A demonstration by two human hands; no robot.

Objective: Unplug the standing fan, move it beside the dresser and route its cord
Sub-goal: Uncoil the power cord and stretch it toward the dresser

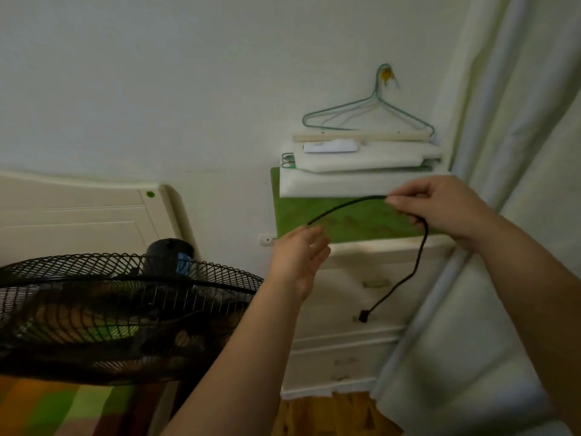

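Thin black fan cord (345, 205) spans our hands before the white drawered dresser (352, 309); right hand (440, 209) pinches it, left hand (298, 259) loosely closes around it, plug (363, 316) dangling. Black mesh-caged standing fan (125, 303) sits left. We feed slack evenly toward the white wall socket (267, 239).

Pale plain wall (157, 73), cream headboard (81, 212), wall socket (267, 239), pale curtain (518, 121), wire hangers (371, 111)

no legible text, labels, brands or numbers anywhere
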